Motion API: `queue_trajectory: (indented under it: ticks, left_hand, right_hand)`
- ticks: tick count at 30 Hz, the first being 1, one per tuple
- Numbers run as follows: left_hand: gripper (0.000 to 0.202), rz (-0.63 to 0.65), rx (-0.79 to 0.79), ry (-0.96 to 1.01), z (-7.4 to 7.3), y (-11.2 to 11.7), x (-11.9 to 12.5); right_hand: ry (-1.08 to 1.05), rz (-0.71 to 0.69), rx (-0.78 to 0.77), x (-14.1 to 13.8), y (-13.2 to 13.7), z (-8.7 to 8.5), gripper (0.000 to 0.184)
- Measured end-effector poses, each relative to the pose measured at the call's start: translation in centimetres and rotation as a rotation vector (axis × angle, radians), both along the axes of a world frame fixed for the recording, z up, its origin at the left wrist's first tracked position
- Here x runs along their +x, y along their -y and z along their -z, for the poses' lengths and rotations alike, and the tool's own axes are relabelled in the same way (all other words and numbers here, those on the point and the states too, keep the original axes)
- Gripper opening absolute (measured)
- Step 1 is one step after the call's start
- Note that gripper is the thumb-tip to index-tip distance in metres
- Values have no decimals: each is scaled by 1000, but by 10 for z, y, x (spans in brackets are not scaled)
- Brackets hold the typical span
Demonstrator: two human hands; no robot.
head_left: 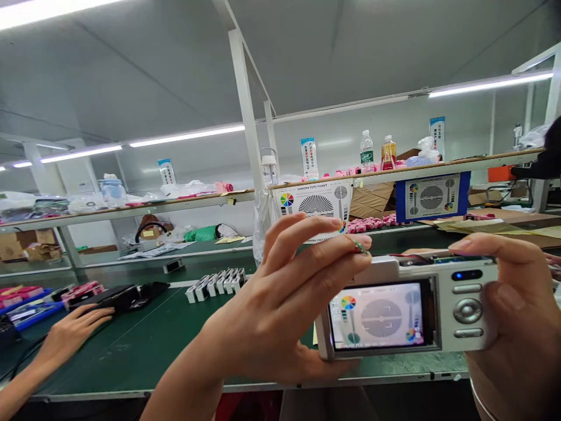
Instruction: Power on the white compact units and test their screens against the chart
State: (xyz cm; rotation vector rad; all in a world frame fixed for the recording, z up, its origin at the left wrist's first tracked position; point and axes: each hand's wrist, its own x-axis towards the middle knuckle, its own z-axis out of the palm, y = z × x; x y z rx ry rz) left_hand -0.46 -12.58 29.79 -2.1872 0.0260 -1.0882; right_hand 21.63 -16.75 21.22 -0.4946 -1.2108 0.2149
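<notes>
A silver digital camera (442,321) is held up in front of me, its lit screen (377,316) showing a test chart. My left hand (284,292) grips its left end, thumb underneath and fingers raised beside the top. Between those fingertips pokes a small green circuit board (360,248). On the other end, my right hand (519,298) is closed around the body, with the thumb by the buttons (467,311) and the index finger on the top edge. Wires and a board show along that uncovered top edge. A blue light glows above the buttons.
A camera test chart (313,202) hangs from the shelf ahead, another chart (432,197) to its right. Several silver camera bodies (215,285) stand in a row on the green bench (144,345). At left, another person's hand (76,336) rests by a black object and blue trays (35,316).
</notes>
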Motion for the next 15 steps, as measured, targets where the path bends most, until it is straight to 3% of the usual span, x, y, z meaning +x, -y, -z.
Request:
queue_trajectory:
  ticks: [4, 15]
  left_hand:
    - [65, 23, 22, -28, -3, -2, -1]
    - [64, 13, -5, -46, -3, -1, -1]
  right_hand:
    - [-158, -36, 23, 2, -1, 1, 24]
    - [-199, -27, -4, -1, -2, 1, 29]
